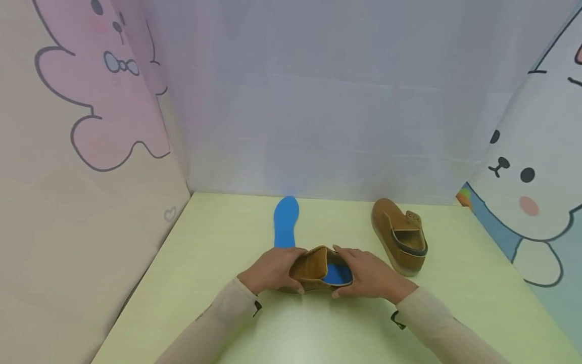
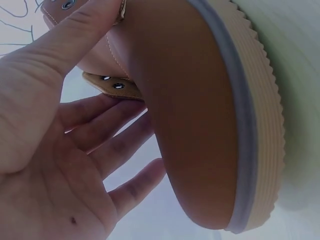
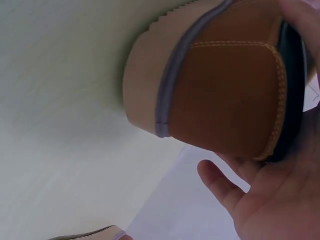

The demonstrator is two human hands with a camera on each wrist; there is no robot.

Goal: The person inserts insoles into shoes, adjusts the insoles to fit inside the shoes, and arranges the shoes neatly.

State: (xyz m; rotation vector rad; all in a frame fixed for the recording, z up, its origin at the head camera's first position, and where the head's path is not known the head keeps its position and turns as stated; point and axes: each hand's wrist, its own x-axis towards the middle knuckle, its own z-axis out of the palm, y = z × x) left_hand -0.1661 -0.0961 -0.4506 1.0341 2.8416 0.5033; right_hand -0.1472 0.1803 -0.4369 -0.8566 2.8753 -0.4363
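A brown leather shoe (image 1: 313,265) stands sole down on the table in the middle of the head view, its toe to the left. Inside its opening lies a blue insole (image 1: 337,274). My left hand (image 1: 274,269) grips the front part, with the thumb on the near side and the fingers on the far side. At the heel, my right hand (image 1: 375,274) holds the dark-edged collar between thumb and fingers. The left wrist view shows eyelets on the strap (image 2: 116,88) and a ridged light sole (image 2: 267,125); the stitched heel (image 3: 225,100) fills the right wrist view.
A second blue insole (image 1: 285,222) lies flat behind my left hand. The matching brown shoe (image 1: 400,237) stands at the back right of the pale yellow table (image 1: 200,242). Cloth hangings with cartoon animals (image 1: 123,111) border the table at the left, back and right.
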